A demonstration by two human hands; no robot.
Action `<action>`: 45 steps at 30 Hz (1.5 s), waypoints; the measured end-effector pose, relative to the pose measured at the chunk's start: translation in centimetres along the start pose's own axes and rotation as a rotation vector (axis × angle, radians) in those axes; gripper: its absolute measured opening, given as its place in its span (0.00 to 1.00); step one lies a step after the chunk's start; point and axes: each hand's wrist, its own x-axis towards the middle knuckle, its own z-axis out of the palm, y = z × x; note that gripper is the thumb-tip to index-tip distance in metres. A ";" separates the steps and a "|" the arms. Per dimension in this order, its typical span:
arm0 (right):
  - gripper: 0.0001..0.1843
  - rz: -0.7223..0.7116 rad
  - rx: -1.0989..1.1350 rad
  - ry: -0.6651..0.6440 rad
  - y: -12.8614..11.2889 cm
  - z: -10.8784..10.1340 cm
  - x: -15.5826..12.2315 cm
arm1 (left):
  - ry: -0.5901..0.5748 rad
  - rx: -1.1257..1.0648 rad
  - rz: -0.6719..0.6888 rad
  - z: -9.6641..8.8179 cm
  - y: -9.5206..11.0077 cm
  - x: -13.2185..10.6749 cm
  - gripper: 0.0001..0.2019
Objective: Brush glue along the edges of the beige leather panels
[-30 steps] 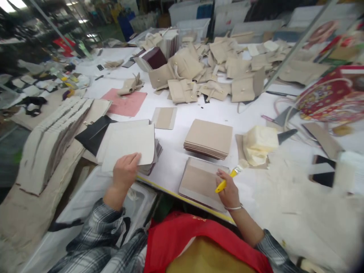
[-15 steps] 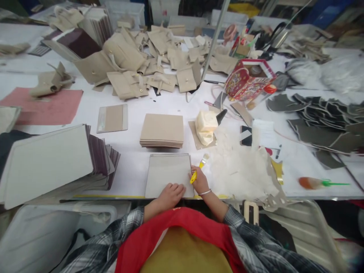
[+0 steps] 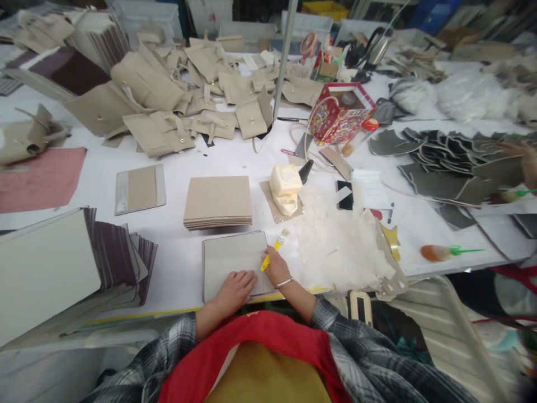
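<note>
A flat grey panel (image 3: 229,257) lies at the table's front edge, with another sheet's edge showing beneath it. My left hand (image 3: 237,287) rests on its lower right part, fingers laid flat and nothing in them. In my right hand (image 3: 277,267), at the panel's right edge, is a yellow-handled paintbrush (image 3: 278,242), its bristles pointing up and away from me. Behind the panel sits a stack of beige boards (image 3: 217,200). To the right of that stack, a pale, glue-smeared container (image 3: 286,187) stands on a piece of board.
Large panels with dark edges (image 3: 46,268) are stacked at left. Beige leather-like pieces (image 3: 157,131) lie across the back. A smeared pale sheet (image 3: 335,240), a phone (image 3: 344,195) and a red patterned box (image 3: 342,115) are at right. Another person's hand (image 3: 529,159) touches grey pieces (image 3: 457,162).
My view has swung right, so the table's contents appear farther left. Another person's hand has come in at the right edge. My left hand still rests on the panel, and my right still holds the brush.
</note>
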 end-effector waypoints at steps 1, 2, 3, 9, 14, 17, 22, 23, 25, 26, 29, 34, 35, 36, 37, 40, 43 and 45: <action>0.09 0.012 -0.021 -0.002 -0.3 -0.1 0.1 | 0.009 -0.010 -0.002 -0.1 -0.1 0.0 0.28; 0.09 0.021 -0.043 -0.005 -0.5 -0.5 0.2 | 0.023 -0.026 0.000 -0.1 -0.1 0.0 0.28; 0.09 0.027 -0.063 -0.004 -0.4 -1.2 0.4 | 0.042 -0.044 0.001 -0.1 -0.2 0.0 0.27; 0.22 0.141 0.063 0.277 3.0 -8.9 5.0 | 0.276 -0.085 -0.075 0.5 -1.6 1.5 0.25; 0.25 0.320 0.167 0.363 6.2 -12.0 11.9 | 0.305 -0.138 -0.134 0.6 -2.7 2.1 0.20; 0.18 0.314 0.066 0.273 7.3 -11.4 15.3 | 0.295 -0.165 -0.125 0.5 -2.9 1.9 0.20; 0.09 0.243 -0.004 0.133 7.6 -10.6 17.1 | 0.308 -0.180 -0.136 0.6 -2.9 1.9 0.20; 0.09 0.192 -0.023 0.126 7.5 -10.7 16.8 | 0.309 -0.181 -0.135 0.6 -2.9 1.9 0.20; 0.09 0.059 -0.087 0.097 7.4 -11.0 15.8 | 0.316 -0.182 -0.134 0.5 -3.0 2.0 0.20; 0.10 -0.007 -0.127 0.075 7.4 -11.1 15.1 | 0.322 -0.184 -0.134 0.5 -3.0 2.0 0.20; 0.12 -0.119 -0.196 0.019 7.4 -11.7 12.8 | 0.328 -0.208 -0.145 0.3 -3.0 1.9 0.20; 0.14 -0.067 0.024 0.121 7.0 -12.0 10.8 | 0.325 -0.236 -0.140 0.0 -3.4 1.7 0.20; 0.15 0.012 0.139 0.170 6.8 -11.8 10.9 | 0.346 -0.225 -0.139 -0.4 -3.7 1.7 0.20; 0.16 0.131 0.277 0.235 6.6 -11.5 11.2 | 0.378 -0.208 -0.146 -1.0 -4.1 1.9 0.20; 0.16 0.272 0.420 0.304 6.4 -11.2 11.6 | 0.418 -0.185 -0.160 -1.7 -4.7 2.2 0.20; 0.15 0.601 0.703 0.447 5.8 -10.3 12.5 | 0.525 -0.100 -0.242 -4.4 -7.3 3.7 0.18; 0.10 0.671 0.732 0.515 5.4 -10.3 12.3 | 0.550 -0.021 -0.369 -6.7 -10.5 5.6 0.21; 0.08 0.679 0.721 0.576 4.9 -10.9 11.8 | 0.506 0.014 -0.447 -7.7 -12.2 6.5 0.24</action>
